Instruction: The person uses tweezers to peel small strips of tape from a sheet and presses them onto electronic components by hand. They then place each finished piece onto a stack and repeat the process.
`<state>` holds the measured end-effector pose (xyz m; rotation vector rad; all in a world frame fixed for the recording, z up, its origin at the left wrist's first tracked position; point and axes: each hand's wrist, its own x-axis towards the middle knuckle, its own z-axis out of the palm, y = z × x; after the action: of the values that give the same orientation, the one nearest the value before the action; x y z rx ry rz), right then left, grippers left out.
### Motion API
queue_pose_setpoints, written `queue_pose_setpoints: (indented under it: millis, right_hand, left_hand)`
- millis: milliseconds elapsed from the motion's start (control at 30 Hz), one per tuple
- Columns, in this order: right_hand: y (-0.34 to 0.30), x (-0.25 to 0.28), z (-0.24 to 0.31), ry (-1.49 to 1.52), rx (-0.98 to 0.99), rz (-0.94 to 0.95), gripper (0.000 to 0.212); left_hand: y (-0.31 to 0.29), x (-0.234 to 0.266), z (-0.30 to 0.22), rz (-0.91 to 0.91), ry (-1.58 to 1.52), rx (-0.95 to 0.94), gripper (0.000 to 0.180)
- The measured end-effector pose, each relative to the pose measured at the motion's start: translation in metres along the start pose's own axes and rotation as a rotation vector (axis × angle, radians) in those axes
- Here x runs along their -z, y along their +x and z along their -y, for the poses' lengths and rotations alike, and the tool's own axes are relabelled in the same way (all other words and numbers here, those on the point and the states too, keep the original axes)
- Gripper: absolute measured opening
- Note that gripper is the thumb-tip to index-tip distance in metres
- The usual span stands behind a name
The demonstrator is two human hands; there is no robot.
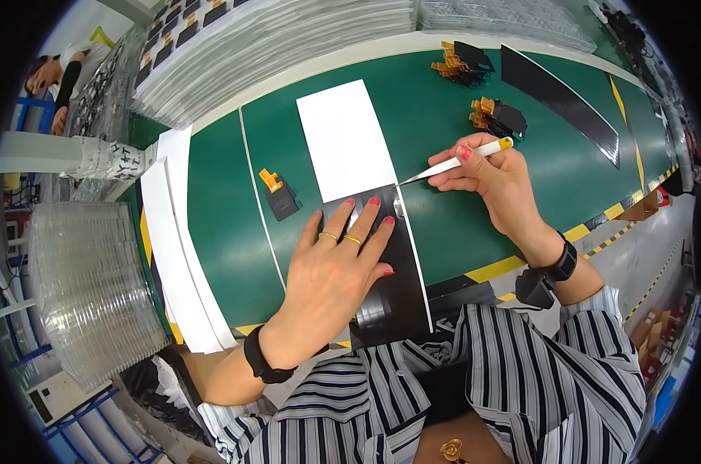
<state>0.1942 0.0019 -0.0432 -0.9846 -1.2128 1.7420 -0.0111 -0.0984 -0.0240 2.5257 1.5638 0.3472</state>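
Note:
My left hand (331, 267) lies flat with fingers spread on a glossy black sheet (401, 286), pressing it to the green table. The sheet's white edge shows along its right side. Beyond the fingertips a blank white rectangle (347, 139) adjoins the black part; whether they are one piece I cannot tell. In my right hand (501, 185), white tweezers (451, 163) with a yellow end are pinched. Their thin dark tip reaches the corner where black and white meet. Left of my left hand rests a small black panel (282, 204) with an orange flex tail.
Two piles of black panels with orange tails, a nearer pile (501, 120) and a farther pile (470, 66), sit at the right. Beyond lies a long black strip (559, 100). White strips (169, 240) line the left edge; stacked clear trays (289, 54) stand along the back.

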Motion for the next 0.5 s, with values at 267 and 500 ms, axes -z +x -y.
queue_pose_setpoints:
  millis: [267, 500]
  right_hand:
    - [0.0066, 0.0031, -0.0074, 0.013, -0.022, -0.011, 0.017]
    - [0.001, 0.0004, 0.0013, 0.162, -0.037, 0.029, 0.019]
  left_hand:
    - [0.0036, -0.0054, 0.0047, -0.006, -0.005, -0.003, 0.044]
    - [-0.004, 0.0001, 0.0059, -0.001, -0.027, 0.009, 0.043]
